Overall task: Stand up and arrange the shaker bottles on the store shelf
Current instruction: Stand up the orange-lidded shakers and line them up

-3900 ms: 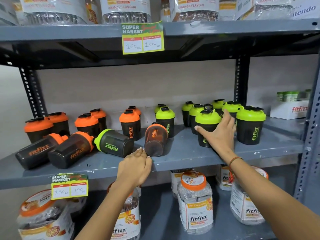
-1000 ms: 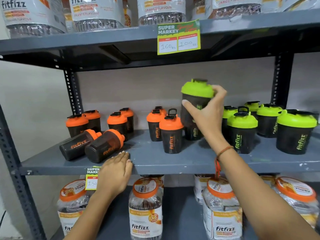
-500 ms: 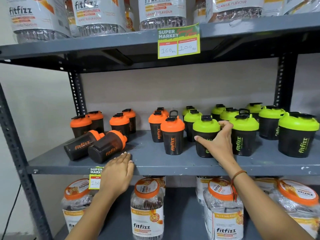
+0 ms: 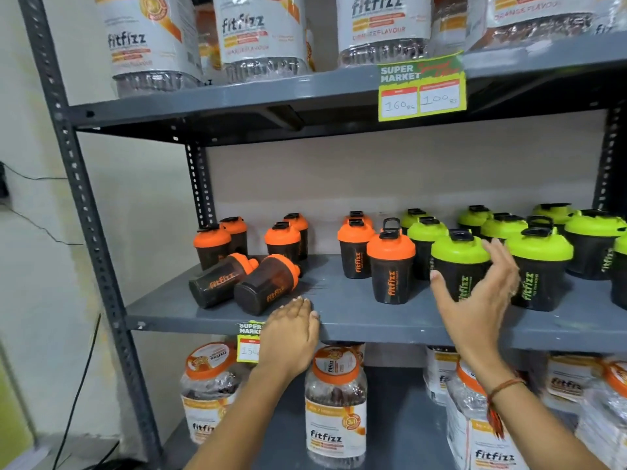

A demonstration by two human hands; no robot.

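Black shaker bottles stand on the grey middle shelf [image 4: 356, 313]: orange-lidded ones on the left, green-lidded ones on the right. Two orange-lidded shakers lie on their sides at the left, one [image 4: 220, 279] behind the other [image 4: 268, 283]. An upright orange shaker [image 4: 391, 266] stands near the front middle. My right hand [image 4: 478, 300] is open, fingers spread, just in front of an upright green-lidded shaker [image 4: 458, 262] and apart from it. My left hand [image 4: 291, 334] rests flat on the shelf's front edge, next to the nearer fallen shaker, holding nothing.
Large Fitfizz jars fill the top shelf [image 4: 264, 39] and the bottom shelf [image 4: 334, 401]. A price tag [image 4: 421, 88] hangs on the upper shelf edge, another [image 4: 249, 340] below my left hand. A perforated steel upright [image 4: 88, 215] bounds the left side.
My right hand set the green-lidded shaker down upright among the green ones, then let go and drew back, open. My left hand stayed on the shelf edge. The view shifted left.
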